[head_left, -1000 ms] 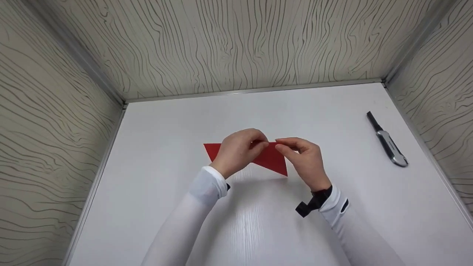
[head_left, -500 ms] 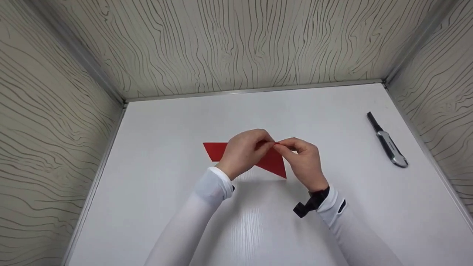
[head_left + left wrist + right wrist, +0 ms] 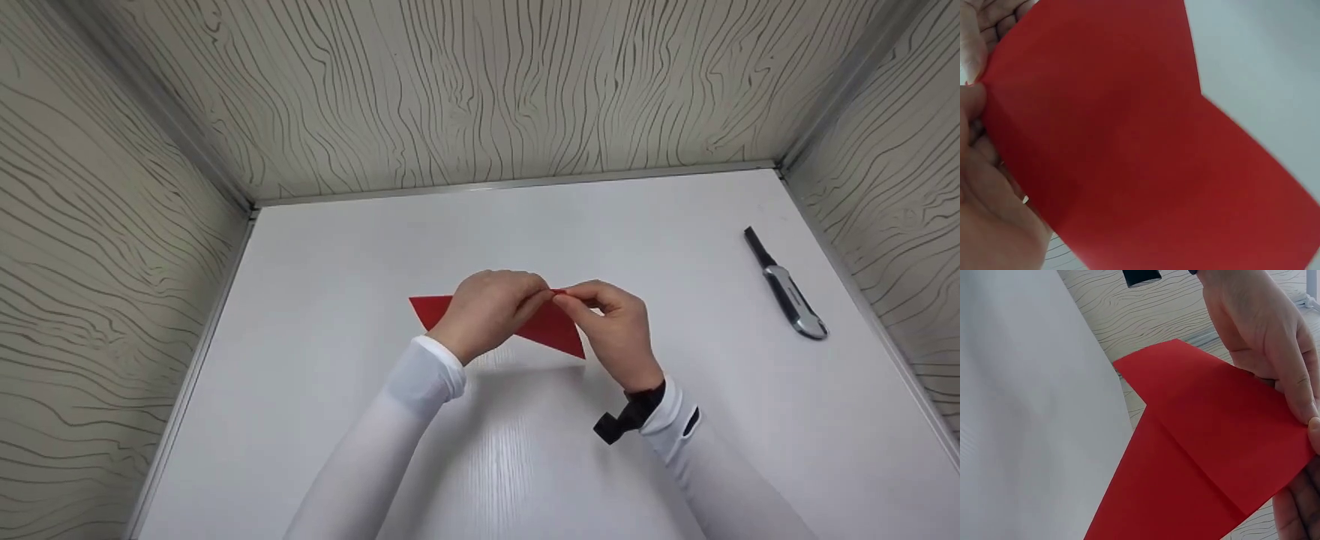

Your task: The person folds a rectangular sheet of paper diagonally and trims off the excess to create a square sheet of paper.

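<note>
Between my two hands is a folded sheet of red paper (image 3: 550,330), raised above the white table. My left hand (image 3: 491,309) pinches its upper edge near the middle, thumb in front and fingers behind. Close beside it, my right hand (image 3: 616,326) pinches the same edge with thumb and forefinger. In the left wrist view the red paper (image 3: 1106,129) fills most of the picture, its lower outline notched. A straight crease crosses the red paper (image 3: 1230,416) in the right wrist view, where the left hand's thumb (image 3: 1294,385) meets its edge.
A utility knife (image 3: 795,300) with a grey and black handle lies at the right of the white table (image 3: 337,247). Wood-patterned panels (image 3: 480,90) rise at the back and both sides. A black wrist camera (image 3: 626,418) sits on the right wrist.
The left hand slid right along the paper's edge, then tipped slightly lower. The paper's left end dipped a little. The right hand barely moved and keeps its pinch.
</note>
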`<control>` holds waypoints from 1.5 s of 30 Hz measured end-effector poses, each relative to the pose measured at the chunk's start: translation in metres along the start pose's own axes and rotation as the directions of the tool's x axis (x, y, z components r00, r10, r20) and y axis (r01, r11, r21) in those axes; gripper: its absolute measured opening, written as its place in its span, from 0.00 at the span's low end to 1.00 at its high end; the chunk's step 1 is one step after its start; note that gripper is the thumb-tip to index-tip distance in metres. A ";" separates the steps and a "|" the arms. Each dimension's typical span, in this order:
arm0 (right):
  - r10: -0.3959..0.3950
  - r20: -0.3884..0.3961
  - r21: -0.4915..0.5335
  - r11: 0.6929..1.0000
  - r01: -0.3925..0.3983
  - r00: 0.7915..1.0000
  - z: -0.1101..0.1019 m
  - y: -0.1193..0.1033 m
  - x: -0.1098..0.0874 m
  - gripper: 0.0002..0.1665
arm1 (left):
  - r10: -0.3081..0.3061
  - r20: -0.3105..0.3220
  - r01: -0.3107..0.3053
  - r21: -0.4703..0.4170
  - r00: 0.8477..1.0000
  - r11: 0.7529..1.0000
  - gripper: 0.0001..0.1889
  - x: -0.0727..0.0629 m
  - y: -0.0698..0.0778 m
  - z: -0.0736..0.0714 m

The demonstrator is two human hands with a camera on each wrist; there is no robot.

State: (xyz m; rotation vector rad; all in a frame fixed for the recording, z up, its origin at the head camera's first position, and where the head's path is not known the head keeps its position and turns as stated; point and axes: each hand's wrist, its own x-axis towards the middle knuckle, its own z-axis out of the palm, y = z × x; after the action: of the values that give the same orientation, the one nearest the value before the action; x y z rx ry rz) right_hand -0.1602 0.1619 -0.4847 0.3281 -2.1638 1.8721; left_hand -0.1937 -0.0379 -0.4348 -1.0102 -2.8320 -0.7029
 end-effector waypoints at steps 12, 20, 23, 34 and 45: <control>-0.008 0.060 0.115 0.993 0.001 0.998 -0.002 0.002 0.001 0.09 | 0.025 0.053 -0.020 -0.094 0.998 0.995 0.09 0.000 -0.002 -0.003; -0.077 0.048 0.152 0.986 0.069 0.996 -0.005 0.006 0.003 0.08 | 0.029 0.088 -0.018 -0.119 0.996 0.993 0.11 0.000 -0.005 -0.005; -0.082 0.034 0.130 0.988 0.077 0.996 -0.006 0.005 0.003 0.07 | 0.042 0.086 -0.033 -0.104 0.995 0.994 0.11 -0.002 -0.006 -0.006; -0.060 0.006 0.133 0.989 0.059 0.998 -0.009 0.006 0.003 0.06 | 0.034 0.091 -0.025 -0.091 0.995 0.996 0.12 -0.003 -0.009 -0.004; -0.023 -0.027 0.143 0.989 0.026 0.999 -0.015 0.006 0.003 0.06 | -0.029 0.123 0.042 -0.104 0.992 0.994 0.11 -0.007 -0.015 -0.005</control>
State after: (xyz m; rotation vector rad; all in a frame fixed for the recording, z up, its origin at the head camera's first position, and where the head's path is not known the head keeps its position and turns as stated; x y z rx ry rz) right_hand -0.1638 0.1771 -0.4870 0.3554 -2.0047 2.0114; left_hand -0.1976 -0.0545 -0.4382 -1.0555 -2.9513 -0.8320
